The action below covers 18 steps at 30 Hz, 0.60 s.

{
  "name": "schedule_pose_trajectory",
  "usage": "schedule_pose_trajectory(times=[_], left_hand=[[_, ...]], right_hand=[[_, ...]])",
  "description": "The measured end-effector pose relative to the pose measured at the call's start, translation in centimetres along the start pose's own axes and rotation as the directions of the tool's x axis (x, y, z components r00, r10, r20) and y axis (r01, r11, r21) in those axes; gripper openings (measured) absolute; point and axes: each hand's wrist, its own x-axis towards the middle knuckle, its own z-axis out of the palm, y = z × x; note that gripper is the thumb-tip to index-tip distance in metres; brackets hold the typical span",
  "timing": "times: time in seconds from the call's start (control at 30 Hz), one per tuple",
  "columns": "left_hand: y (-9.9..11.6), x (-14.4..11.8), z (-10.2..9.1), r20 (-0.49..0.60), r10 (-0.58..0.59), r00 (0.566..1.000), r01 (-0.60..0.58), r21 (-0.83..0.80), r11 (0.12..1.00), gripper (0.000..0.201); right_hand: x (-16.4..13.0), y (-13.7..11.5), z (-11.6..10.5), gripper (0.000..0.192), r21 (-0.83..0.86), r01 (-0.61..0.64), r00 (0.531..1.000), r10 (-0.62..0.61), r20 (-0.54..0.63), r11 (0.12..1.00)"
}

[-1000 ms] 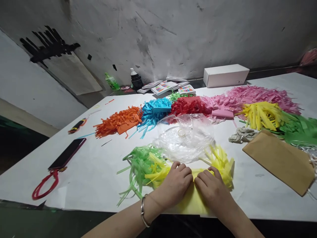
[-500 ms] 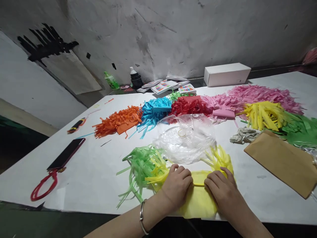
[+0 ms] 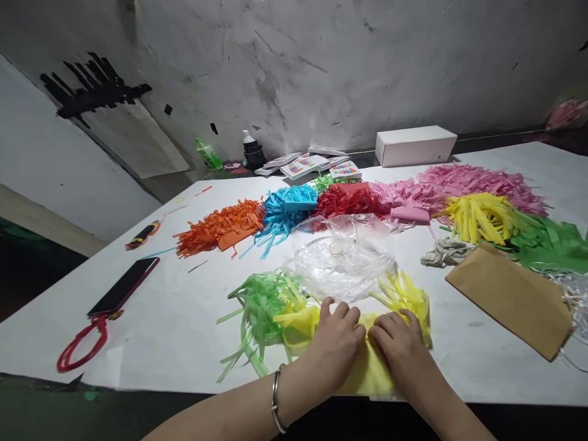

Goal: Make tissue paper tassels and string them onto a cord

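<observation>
Left edge of counter [image 3: 174, 349]: one phone [image 3: 123, 286], one red strap [image 3: 82, 349] attached. Upper centre-left: one orange fringe bundle [image 3: 220, 226], one blue bundle [image 3: 289, 205] touching it. Lower centre: one light-green bundle [image 3: 261, 300]; one bracelet [image 3: 276, 398] on left wrist. Left hand [image 3: 337, 340]: fingers bent over yellow tissue [image 3: 365, 373], which lies lower centre, at counter's near edge, fringed both sides. Above it, one clear bag [image 3: 342, 269]. Right hand [image 3: 399, 343]: fingers bent, likewise on tissue. Whether either pinches: cannot tell, fingertips hidden. Right: one brown envelope-like piece [image 3: 509, 300].
</observation>
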Motion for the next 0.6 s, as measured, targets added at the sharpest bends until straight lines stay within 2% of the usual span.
schedule_pose_trajectory(times=[0.13, 0.23, 0.33, 0.43, 0.53, 0.6], left_hand=[[0.4, -0.4, 1.2, -0.058, 0.195, 0.979, -0.191, 0.059, 0.980, 0.014], [0.1, 0.2, 1.0, -0.014, 0.260, 0.966, -0.260, 0.030, 0.965, 0.012], [-1.0, 1.6, 0.2, 0.021, 0.260, 0.965, -0.260, -0.010, 0.966, 0.016], [-2.0, 2.2, -0.7, 0.001, 0.231, 0.973, -0.231, -0.032, 0.972, 0.021], [-1.6, 1.1, -1.1, -0.056, 0.229, 0.972, -0.232, -0.050, 0.971, 0.016], [-0.8, -0.2, -0.8, -0.109, 0.239, 0.965, -0.252, -0.131, 0.959, 0.012]], right_hand=[[-0.2, -0.1, -0.2, 0.025, 0.036, 0.070, 0.997, -0.070, -0.014, 0.997], [-0.2, -0.1, -0.2, 0.025, 0.042, 0.110, 0.994, -0.109, -0.029, 0.993], [0.1, 0.0, 0.1, 0.030, 0.013, 0.122, 0.991, -0.121, -0.056, 0.992], [0.5, 0.1, 0.4, 0.032, -0.022, 0.123, 0.989, -0.124, -0.083, 0.992], [0.8, -0.2, 0.5, 0.034, -0.024, 0.127, 0.985, -0.129, -0.119, 0.992], [0.9, -0.4, 0.3, 0.033, -0.009, 0.098, 0.981, -0.098, -0.169, 0.995]])
